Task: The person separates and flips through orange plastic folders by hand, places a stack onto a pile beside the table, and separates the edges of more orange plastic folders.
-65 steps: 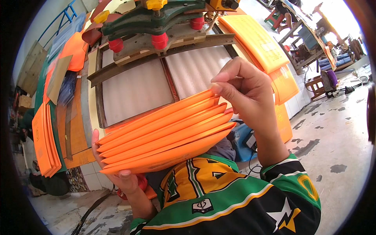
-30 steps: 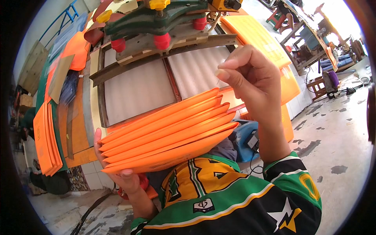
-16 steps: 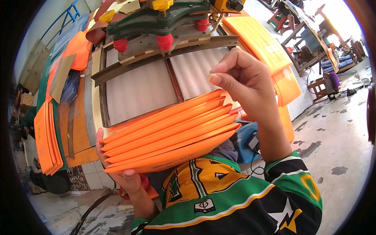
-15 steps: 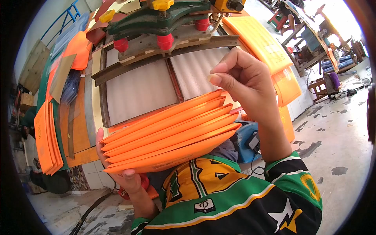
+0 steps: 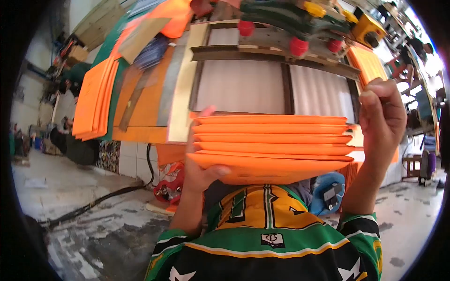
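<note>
A stack of several flat orange pouches [image 5: 272, 149] lies across the front of my body, their long edges fanned towards the machine. My left hand [image 5: 206, 171] grips the left end of this stack, thumb on the near face and fingers behind. Raised at the right is my right hand [image 5: 385, 105], apart from the pouches, with its fingers curled and the thumb pressed to the index finger. Nothing shows between them. Beyond the stack is a dark metal frame [image 5: 276, 54] around whitish sheet panels [image 5: 241, 86].
A green machine arm [image 5: 276, 23] with red and yellow knobs stands over the frame. More orange pouches [image 5: 93, 100] hang over the table's left edge; another orange pile [image 5: 368, 63] lies at the right. A blue stool [image 5: 323, 185] and a red bag [image 5: 169, 180] are below.
My view has swung to the right, so the machine appears further right. The stack has turned from slanted to nearly level. My right hand has drawn away from its right end.
</note>
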Motion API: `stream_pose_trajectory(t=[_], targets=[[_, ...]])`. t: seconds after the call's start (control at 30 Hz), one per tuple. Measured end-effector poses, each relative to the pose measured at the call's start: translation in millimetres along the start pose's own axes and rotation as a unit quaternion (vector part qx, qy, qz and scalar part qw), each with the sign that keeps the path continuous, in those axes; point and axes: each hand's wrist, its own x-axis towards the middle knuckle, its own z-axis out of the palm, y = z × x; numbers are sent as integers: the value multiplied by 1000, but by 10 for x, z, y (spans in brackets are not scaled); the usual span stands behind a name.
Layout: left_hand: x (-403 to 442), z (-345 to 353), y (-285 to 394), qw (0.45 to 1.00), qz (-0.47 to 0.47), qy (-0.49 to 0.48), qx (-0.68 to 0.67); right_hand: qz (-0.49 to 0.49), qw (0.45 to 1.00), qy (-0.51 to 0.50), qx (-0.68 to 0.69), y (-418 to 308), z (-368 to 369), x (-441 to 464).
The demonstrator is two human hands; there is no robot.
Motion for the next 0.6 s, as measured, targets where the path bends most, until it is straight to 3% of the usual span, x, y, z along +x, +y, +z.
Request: stream_pose_trajectory(t=[0.07,0.3,0.47,0.53,0.6], targets=[[-5,-20,15,981,-67,-102,-153,-19,998,-47,39,-59,100,42],[-87,-39,47,978,-124,-82,-148,-22,973,-217,81,-338,705,128],[-74,-66,21,972,-143,-89,-163,-35,909,-399,118,-360,1104,243],[-80,-105,-27,971,-153,-105,-154,-22,868,-494,53,-437,1216,275],[-104,-107,-83,971,-150,-117,-145,-1,859,-509,54,-427,1333,286]])
